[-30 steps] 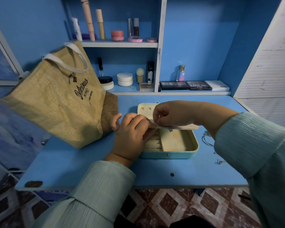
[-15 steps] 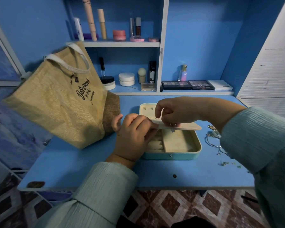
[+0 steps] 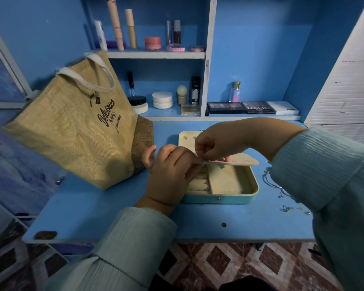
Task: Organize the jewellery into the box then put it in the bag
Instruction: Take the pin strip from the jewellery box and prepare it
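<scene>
A small teal jewellery box (image 3: 219, 198) with a cream lining lies open on the blue desk. Over it, a thin cream insert flap (image 3: 240, 161) is raised level. My left hand (image 3: 170, 173) pinches the flap's left end. My right hand (image 3: 214, 147) pinches something small at the flap's upper edge; what it is cannot be made out. Loose jewellery (image 3: 282, 193), thin chains and small studs, lies on the desk right of the box, partly hidden by my right sleeve. A tan jute bag (image 3: 72, 127) with white handles leans at the left.
Shelves behind the blue desk (image 3: 114, 206) carry cosmetics: tubes and jars on the upper shelf (image 3: 156, 54), make-up palettes (image 3: 242, 107) and a perfume bottle on the lower one. A white slatted panel (image 3: 349, 91) stands at the right. A small dark spot marks the desk's front.
My right hand has shifted slightly on the flap's edge, still over the box. The left hand keeps its pinch. The view has tilted a little, showing more jewellery at the right.
</scene>
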